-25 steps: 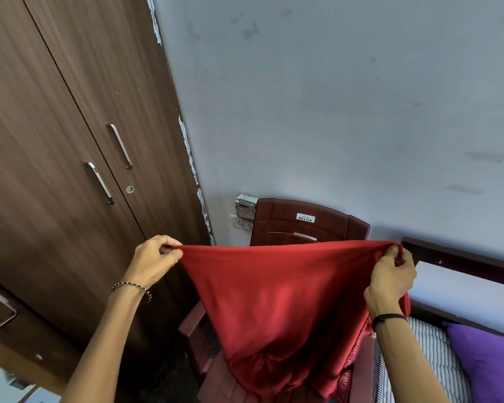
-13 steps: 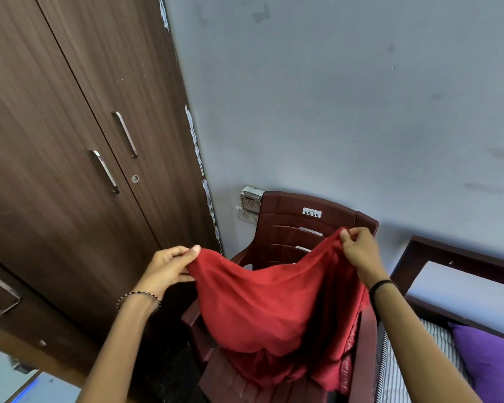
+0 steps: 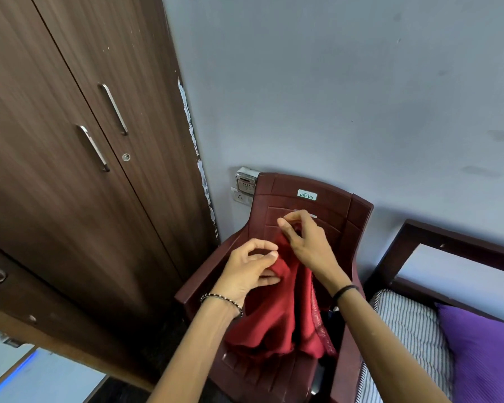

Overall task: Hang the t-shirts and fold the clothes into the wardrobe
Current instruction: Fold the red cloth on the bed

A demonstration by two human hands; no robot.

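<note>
The left grip (image 3: 250, 271) and the right grip (image 3: 306, 242) are close together, and both pinch the top of the red cloth (image 3: 277, 315). The cloth hangs long-ways down onto the brown chair (image 3: 358, 219). The chair's label (image 3: 307, 195) says DELUX. The wardrobe (image 3: 70, 175) stands left with its 2 doors shut. The bed (image 3: 405, 330) is on the right.

Both bare forearms reach up from the lower edge of the view and draw close together. The left hand (image 3: 249, 271) pinches a fold of the red garment (image 3: 277, 315) between thumb and curled fingers. The right hand (image 3: 306, 242), just above it, grips the same cloth at its top, fingers bent. A beaded bracelet (image 3: 221, 301) circles the left wrist, a black band (image 3: 345, 290) the right.
</note>
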